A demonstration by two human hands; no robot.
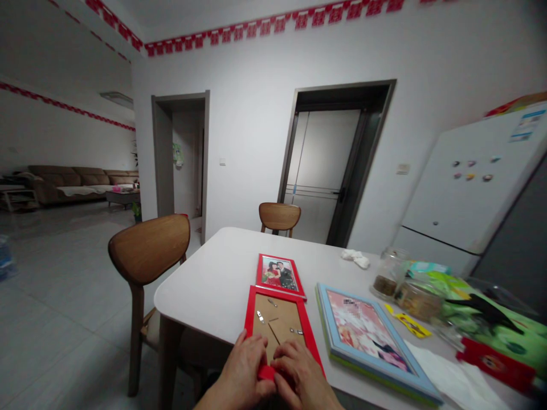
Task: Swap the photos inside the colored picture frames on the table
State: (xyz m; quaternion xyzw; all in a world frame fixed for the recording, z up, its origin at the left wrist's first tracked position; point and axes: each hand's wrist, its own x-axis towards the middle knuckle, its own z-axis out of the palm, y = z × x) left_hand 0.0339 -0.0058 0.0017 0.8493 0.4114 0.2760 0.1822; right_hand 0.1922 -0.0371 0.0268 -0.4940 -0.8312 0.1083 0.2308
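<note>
A red picture frame (310, 336) lies back side up at the near edge of the white table, its brown backing board (282, 319) and metal clips showing. My left hand (248, 367) grips its near left corner, fingers bent over the red border. Beside it, my right hand (299, 370) has its fingers curled on the near edge and the backing; the two hands almost touch. Just beyond stands the far frame's place: a second red frame (280, 275) lies face up with a photo of two people. To the right, a light blue frame (367, 330) rests on a stack.
Glass jars (391, 273), a crumpled tissue (355, 258), a yellow packet (412, 324), a red box (496, 361) and green bags (508, 330) occupy the table's right side. Wooden chairs (149, 250) stand left and behind the white table (200, 273). A fridge (461, 193) is at right.
</note>
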